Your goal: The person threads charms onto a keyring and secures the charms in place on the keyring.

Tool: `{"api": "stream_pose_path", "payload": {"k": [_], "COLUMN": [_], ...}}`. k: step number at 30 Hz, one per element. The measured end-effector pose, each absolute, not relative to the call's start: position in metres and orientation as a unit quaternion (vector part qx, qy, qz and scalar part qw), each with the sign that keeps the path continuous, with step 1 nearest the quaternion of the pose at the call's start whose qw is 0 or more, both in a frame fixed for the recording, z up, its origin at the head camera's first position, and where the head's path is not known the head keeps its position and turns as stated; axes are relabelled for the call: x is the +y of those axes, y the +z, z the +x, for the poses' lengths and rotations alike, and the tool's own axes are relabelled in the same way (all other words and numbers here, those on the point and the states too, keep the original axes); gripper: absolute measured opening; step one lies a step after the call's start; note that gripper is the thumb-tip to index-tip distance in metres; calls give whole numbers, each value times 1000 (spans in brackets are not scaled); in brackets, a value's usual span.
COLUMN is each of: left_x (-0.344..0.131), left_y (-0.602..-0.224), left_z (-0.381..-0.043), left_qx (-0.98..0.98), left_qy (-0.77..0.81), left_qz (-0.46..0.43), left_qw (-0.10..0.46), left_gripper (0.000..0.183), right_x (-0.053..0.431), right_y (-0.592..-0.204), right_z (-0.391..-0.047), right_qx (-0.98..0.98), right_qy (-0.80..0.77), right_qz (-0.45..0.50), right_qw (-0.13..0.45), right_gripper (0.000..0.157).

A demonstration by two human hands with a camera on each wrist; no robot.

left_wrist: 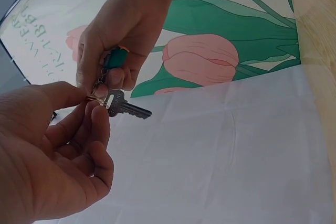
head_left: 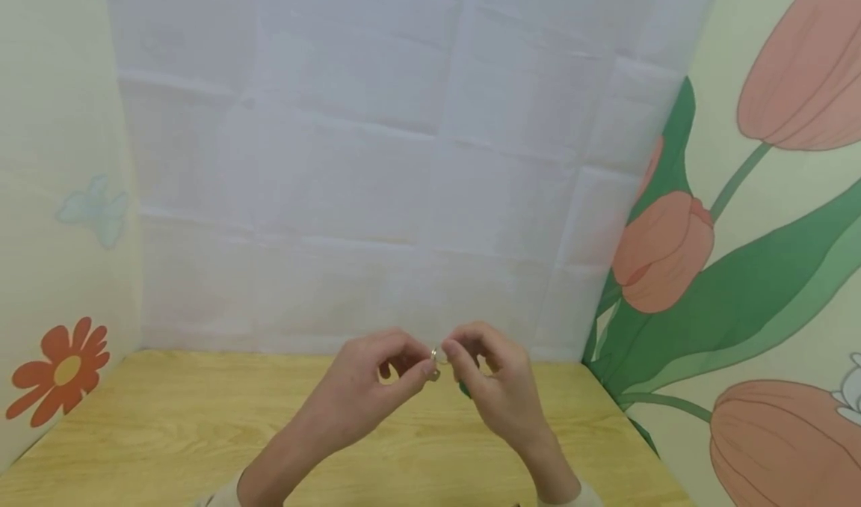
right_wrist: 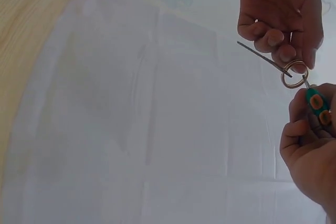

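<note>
In the head view my left hand [head_left: 377, 376] and right hand [head_left: 496, 380] meet in front of me above the table. The left thumb and fingertips pinch a gold-coloured split key ring [right_wrist: 284, 81]. A silver key [left_wrist: 131, 108] hangs on that ring, its toothed blade pointing away from the left fingers in the left wrist view. My right hand grips a small green fob with orange spots [right_wrist: 316, 101], close beside the ring. A short metal chain [left_wrist: 98, 80] runs from the fob towards the ring, partly hidden by the right fingers.
A light wood-grain table [head_left: 222, 432] lies under both hands. Behind it hangs a creased white sheet [head_left: 350, 178]. Side panels carry printed tulips [head_left: 666, 253] on the right and a red flower [head_left: 81, 365] on the left.
</note>
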State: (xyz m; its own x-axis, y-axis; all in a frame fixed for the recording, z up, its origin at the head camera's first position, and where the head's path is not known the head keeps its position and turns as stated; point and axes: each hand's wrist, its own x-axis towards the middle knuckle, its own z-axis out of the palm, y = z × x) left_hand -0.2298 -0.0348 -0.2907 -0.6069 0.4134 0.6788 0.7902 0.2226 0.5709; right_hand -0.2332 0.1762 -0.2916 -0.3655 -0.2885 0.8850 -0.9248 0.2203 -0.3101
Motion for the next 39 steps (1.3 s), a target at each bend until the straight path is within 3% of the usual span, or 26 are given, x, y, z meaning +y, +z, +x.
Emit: {"api": "stream_pose_path", "payload": {"k": [15, 24, 31, 39], "left_x": [-31, -26, -26, -25], "left_y": [-290, -294, -300, -302], "left_z": [-232, -232, -233, -236], "left_qx": [-738, -677, -724, -763], "left_qy": [-451, -388, -419, -420], "left_qz": [-434, -502, -451, -398], "left_qw": [251, 372, 311, 290], "left_gripper": [6, 18, 17, 11], "right_x": [183, 184, 180, 178], "right_y": [-294, -300, -302, -301], "right_z": [-240, -248, -247, -243], "right_qx": [-717, -714, -737, -745], "right_qy": [525, 564, 534, 486], "right_qz": [368, 343, 320, 338], "right_qw": [274, 234, 264, 307], "right_gripper": [11, 7, 5, 4]}}
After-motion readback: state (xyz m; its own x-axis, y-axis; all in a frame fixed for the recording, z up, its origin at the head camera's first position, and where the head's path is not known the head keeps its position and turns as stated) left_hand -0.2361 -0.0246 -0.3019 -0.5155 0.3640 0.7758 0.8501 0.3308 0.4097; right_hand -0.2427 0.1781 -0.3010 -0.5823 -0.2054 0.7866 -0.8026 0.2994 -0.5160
